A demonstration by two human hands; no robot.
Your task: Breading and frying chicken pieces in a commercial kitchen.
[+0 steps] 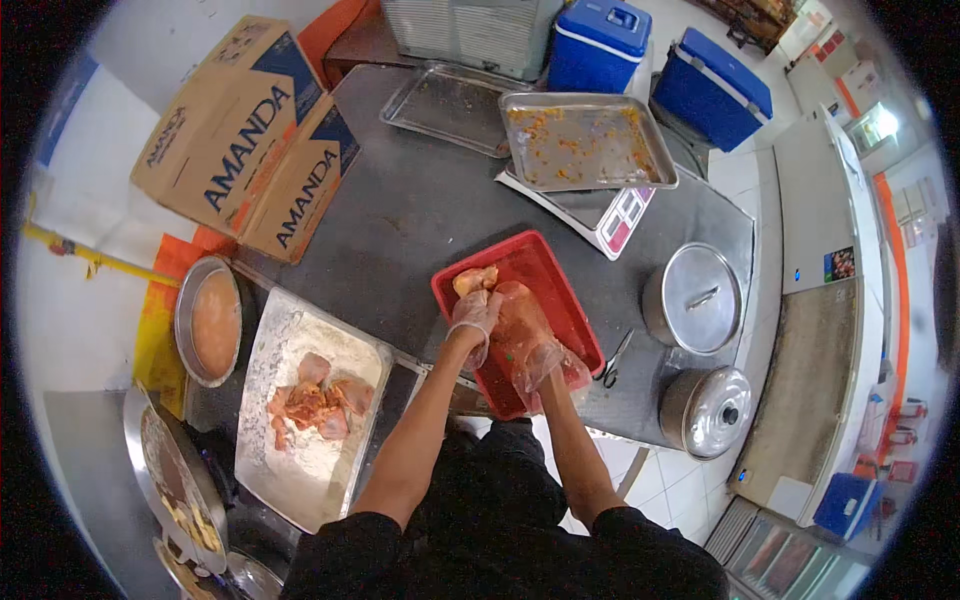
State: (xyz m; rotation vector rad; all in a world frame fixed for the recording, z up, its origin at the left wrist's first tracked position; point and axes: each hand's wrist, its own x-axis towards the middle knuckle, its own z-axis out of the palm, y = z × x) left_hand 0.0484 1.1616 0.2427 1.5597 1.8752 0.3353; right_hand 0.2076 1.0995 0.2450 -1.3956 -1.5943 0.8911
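A red plastic tray (pixel 541 262) lies on the dark worktop in front of me, with raw marinated chicken (pixel 523 309) in it. My left hand (pixel 475 319), in a clear plastic glove, grips the chicken by its left side. A paler chicken part (pixel 475 280) sticks out just beyond those fingers. Also gloved in loose clear plastic, my right hand (pixel 546 365) holds the chicken's near end; its fingertips are partly hidden. To the left, several raw chicken pieces (pixel 319 405) rest on white flour in a metal tray (pixel 259 457).
A basin of orange-brown liquid (pixel 217 322) and a large pan (pixel 161 457) stand at left. Scissors (pixel 616 361) lie right of the red tray, near two lidded pots (pixel 694 300). A food-stained metal tray (pixel 577 150) sits on a scale (pixel 611 225). A cardboard box (pixel 232 150) stands behind.
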